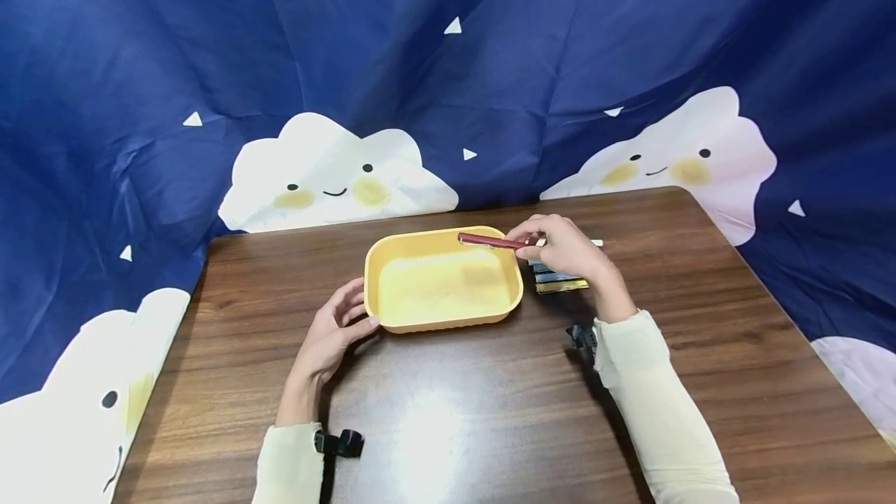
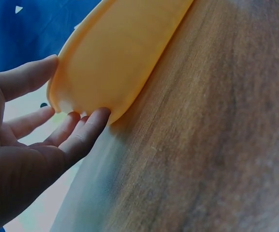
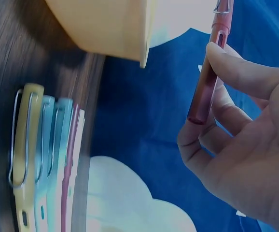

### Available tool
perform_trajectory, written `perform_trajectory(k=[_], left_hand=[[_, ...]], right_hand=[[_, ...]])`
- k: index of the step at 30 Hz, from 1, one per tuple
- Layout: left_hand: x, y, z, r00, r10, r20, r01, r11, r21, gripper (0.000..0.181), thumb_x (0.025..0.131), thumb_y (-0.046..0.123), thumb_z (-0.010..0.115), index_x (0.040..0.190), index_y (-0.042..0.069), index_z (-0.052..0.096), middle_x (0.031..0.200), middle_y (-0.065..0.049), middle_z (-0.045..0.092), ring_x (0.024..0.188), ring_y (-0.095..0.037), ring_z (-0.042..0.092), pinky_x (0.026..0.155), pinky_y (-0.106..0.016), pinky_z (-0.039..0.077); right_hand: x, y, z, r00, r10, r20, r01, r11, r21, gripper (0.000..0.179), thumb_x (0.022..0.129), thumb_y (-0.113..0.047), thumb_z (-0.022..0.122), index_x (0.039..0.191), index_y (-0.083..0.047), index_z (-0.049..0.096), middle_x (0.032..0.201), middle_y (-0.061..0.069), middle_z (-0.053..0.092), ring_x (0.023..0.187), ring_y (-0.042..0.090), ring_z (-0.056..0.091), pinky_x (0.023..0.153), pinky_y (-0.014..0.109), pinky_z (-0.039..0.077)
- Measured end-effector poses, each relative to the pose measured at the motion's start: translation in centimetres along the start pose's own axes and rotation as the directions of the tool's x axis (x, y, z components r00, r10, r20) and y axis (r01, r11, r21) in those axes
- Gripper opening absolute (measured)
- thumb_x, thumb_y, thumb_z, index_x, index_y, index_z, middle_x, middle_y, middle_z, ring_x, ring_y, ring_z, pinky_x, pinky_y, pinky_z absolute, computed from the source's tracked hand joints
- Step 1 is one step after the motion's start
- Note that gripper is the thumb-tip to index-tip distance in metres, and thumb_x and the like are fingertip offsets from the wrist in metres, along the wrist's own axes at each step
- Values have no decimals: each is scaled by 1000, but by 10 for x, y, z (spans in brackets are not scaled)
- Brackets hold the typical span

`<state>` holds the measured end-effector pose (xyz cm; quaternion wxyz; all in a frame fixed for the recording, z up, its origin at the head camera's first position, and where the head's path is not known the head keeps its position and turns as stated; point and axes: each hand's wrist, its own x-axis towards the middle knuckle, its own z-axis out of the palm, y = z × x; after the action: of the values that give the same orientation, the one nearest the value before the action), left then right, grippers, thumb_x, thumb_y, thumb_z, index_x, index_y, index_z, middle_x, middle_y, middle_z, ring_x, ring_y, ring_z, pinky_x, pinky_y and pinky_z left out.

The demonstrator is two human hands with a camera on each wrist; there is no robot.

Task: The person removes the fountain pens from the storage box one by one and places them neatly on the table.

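Note:
A dark red pen point(image 1: 486, 240) with a metal clip is pinched between the thumb and fingers of my right hand point(image 1: 560, 246). It points left over the right end of a yellow tray point(image 1: 514, 306), whose inside shows no contents. In the right wrist view the red pen point(image 3: 208, 82) is held well above the table. My left hand point(image 1: 334, 333) touches the tray's left end, its fingers spread along that side. The left wrist view shows the thumb and fingertips of the left hand point(image 2: 43, 140) against the outer wall of the tray point(image 2: 105, 63).
Several clip pens lie side by side just right of the tray, partly under my right hand; a yellow pen point(image 3: 26, 145) is at the near end of the row. The brown wooden table point(image 1: 490, 411) meets a blue cloth point(image 1: 420, 61) with clouds at its back edge.

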<state>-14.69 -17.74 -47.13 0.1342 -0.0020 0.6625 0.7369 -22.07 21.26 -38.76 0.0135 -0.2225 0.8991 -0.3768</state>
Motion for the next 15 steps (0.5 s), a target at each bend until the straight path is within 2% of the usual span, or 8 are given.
perform_trajectory(k=[11,15], left_hand=[[2,-1,0,1000,29,9,-29,1000,0,76,87,-10,71,154,6,38,145,-25,47,130,-38,48,89,-27,55],[1,-1,0,1000,21,9,-21,1000,1,77,87,-10,72,154,6,38,145,-25,47,130,-39,48,88,-27,55]], right_hand=[[-8,15,-18,999,31,-13,-31,999,-39,21,84,6,76,102,-4,78,85,6,70,79,22,55,70,32,42],[-12,21,-25,998,52,-19,-53,998,-39,21,84,7,76,103,-2,77,82,6,68,78,22,56,69,29,43]])
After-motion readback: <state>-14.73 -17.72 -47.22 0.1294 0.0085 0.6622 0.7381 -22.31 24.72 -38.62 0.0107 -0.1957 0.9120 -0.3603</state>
